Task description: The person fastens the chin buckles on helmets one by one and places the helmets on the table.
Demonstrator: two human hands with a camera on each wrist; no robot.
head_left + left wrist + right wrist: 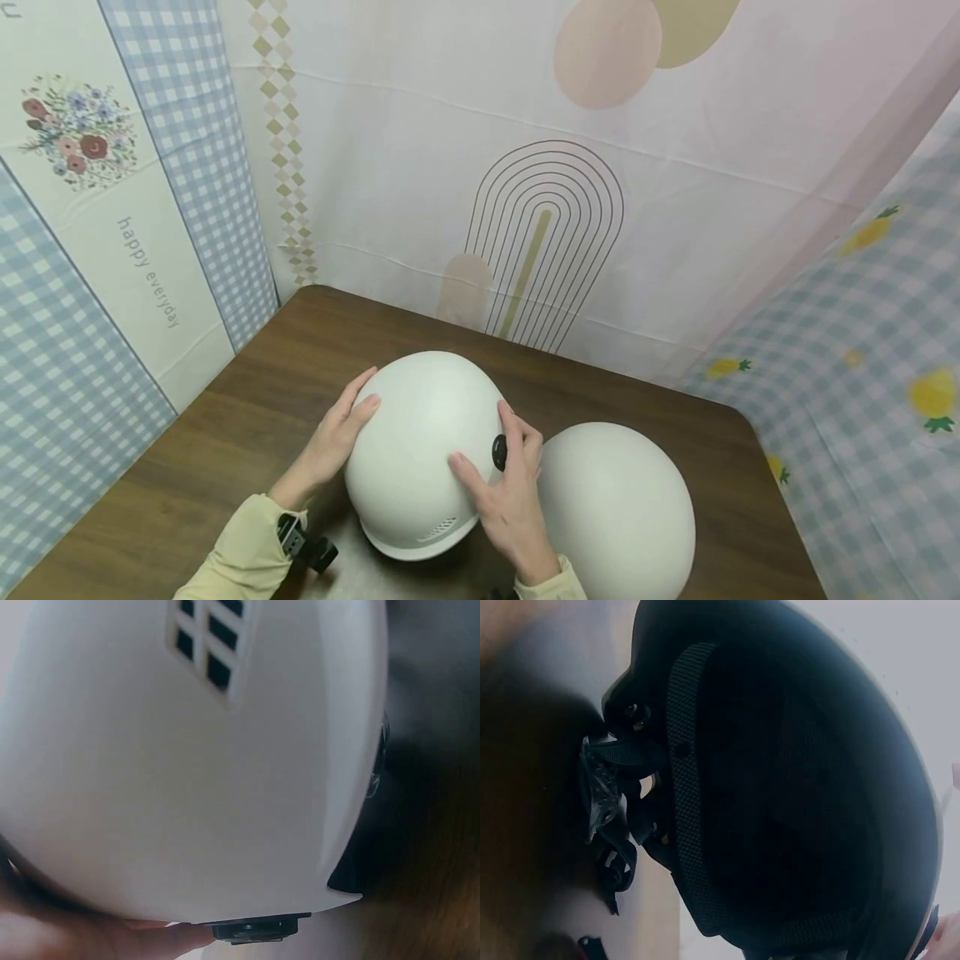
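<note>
Between both hands is a white helmet [420, 433], its smooth dome up and its rim with a small vent toward the person. The left hand [330, 442] grips its left side, thumb laid on the shell. On the opposite side the right hand [510, 492] holds it, thumb on the near face and fingers beside a black round knob [499, 452]. Diamond-shaped vent holes [210, 637] and a second black knob [259, 928] appear in the left wrist view. The right wrist view looks into the dark lining [780, 772], with black straps and a plastic-wrapped piece [602, 787] hanging below.
A second white domed object [618, 508] stands on the brown wooden table [247, 400] right beside the right hand. Patterned cloth [390, 167] hangs behind the table's back edge, and checked cloth hangs at both sides. Each wrist wears a small black camera.
</note>
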